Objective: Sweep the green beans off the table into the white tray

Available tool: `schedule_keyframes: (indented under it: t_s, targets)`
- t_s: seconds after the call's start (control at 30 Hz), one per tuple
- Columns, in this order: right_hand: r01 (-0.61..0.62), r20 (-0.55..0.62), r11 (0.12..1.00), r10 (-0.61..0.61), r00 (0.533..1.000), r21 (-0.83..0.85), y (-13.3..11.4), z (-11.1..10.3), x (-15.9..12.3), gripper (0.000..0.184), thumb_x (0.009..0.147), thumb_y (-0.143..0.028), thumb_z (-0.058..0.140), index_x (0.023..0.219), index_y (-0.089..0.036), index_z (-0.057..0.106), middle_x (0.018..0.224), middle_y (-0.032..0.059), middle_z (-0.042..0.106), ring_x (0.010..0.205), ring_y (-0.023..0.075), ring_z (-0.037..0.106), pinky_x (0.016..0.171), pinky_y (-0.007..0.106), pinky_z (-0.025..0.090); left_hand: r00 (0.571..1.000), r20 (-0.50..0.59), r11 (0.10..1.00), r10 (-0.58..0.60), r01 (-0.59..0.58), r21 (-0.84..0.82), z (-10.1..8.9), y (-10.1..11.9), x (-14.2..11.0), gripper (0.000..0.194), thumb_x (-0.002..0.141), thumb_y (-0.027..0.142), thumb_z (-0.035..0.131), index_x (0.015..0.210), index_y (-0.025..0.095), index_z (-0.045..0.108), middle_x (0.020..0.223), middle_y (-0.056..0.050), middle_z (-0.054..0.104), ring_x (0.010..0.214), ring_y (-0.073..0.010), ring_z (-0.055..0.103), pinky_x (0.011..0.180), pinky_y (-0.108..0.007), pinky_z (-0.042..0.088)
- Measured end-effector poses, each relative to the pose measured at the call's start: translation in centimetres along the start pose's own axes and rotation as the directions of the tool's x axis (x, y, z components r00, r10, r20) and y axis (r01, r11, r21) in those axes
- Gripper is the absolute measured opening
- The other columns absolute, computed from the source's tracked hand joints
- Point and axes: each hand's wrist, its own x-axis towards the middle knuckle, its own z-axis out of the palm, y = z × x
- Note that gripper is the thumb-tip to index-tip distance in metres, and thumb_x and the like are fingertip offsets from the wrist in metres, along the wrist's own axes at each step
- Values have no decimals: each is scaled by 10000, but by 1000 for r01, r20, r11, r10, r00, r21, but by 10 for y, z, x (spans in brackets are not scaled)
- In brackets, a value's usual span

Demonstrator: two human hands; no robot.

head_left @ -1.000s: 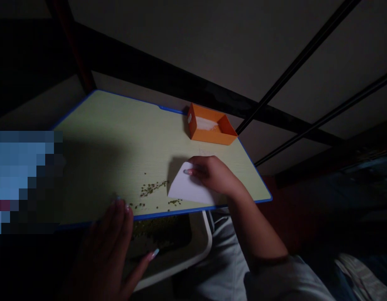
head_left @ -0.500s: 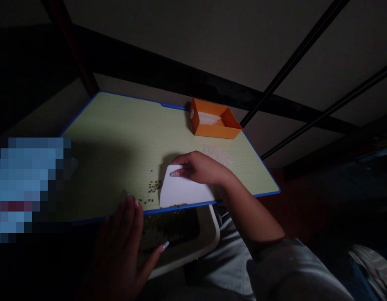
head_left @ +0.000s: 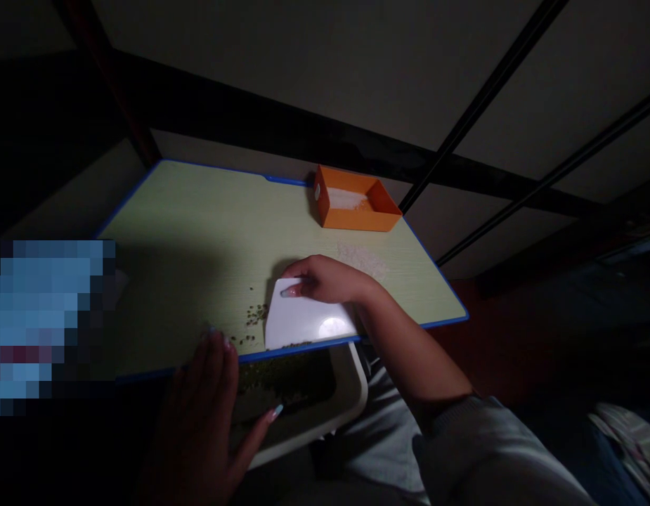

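My right hand (head_left: 319, 280) pinches the top edge of a white flat scraper (head_left: 308, 320), its thumb on the near face. The scraper leans with its lower edge near the blue rim of the table. Small dark green beans (head_left: 257, 314) lie just left of it, and a few more show along its lower edge. My left hand (head_left: 213, 393) rests at the near edge of the table, fingers stretched out and thumb spread, holding nothing. Below the edge sits a pale plastic tub (head_left: 359, 383) with many green beans (head_left: 287, 372) inside, partly hidden by my left hand.
The light green table (head_left: 209, 211) has a blue rim. An orange open box (head_left: 359, 218) with white grains inside stands at its back right. A patch of white grains (head_left: 362, 258) lies in front of the box. A pixelated blue area covers the left side.
The view has shifted slightly, and a bright reflection now shows on the scraper. Both hands keep nearly the same place; the beans look the same.
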Motion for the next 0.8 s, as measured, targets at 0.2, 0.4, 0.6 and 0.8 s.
schedule_keyframes:
  t_s: [0.2, 0.4, 0.6, 0.8]
  targets:
    - [-5, -33, 1000, 5, 999, -8, -4, 1, -6, 121, 920, -166, 641, 975, -159, 749, 880, 7, 730, 826, 137, 617, 766, 273, 461, 1000, -12, 1000, 0, 0, -3, 1, -1, -1, 852, 899, 554, 448, 1607, 234, 97, 1701, -176, 314, 1527, -405, 379, 1121, -622, 444]
    - [-58, -190, 991, 34, 981, -117, -17, -8, -33, 141, 931, -181, 621, 1014, -158, 733, 853, 27, 738, 742, 141, 602, 687, 277, 425, 996, -52, 996, 77, -75, 43, 4, -6, -4, 855, 893, 521, 481, 1597, 167, 150, 1716, -193, 271, 1557, -400, 326, 1123, -592, 440]
    - [-308, -576, 876, 42, 816, -372, -36, -3, -96, 121, 961, -212, 569, 882, -192, 658, 737, 30, 696, 614, 151, 580, 590, 280, 357, 987, -94, 989, 131, -124, 80, 10, -14, -5, 873, 867, 506, 507, 1594, 161, 168, 1735, -161, 231, 1559, -377, 328, 1122, -565, 440]
    - [-146, -470, 682, -317, 824, -717, -60, 48, -122, 212, 971, -140, 534, 812, -209, 657, 650, -12, 662, 562, 158, 573, 612, 331, 390, 982, -125, 987, 139, -127, 93, 14, -13, -4, 910, 838, 492, 519, 1597, 158, 144, 1768, -109, 97, 1588, -372, 257, 1123, -588, 434]
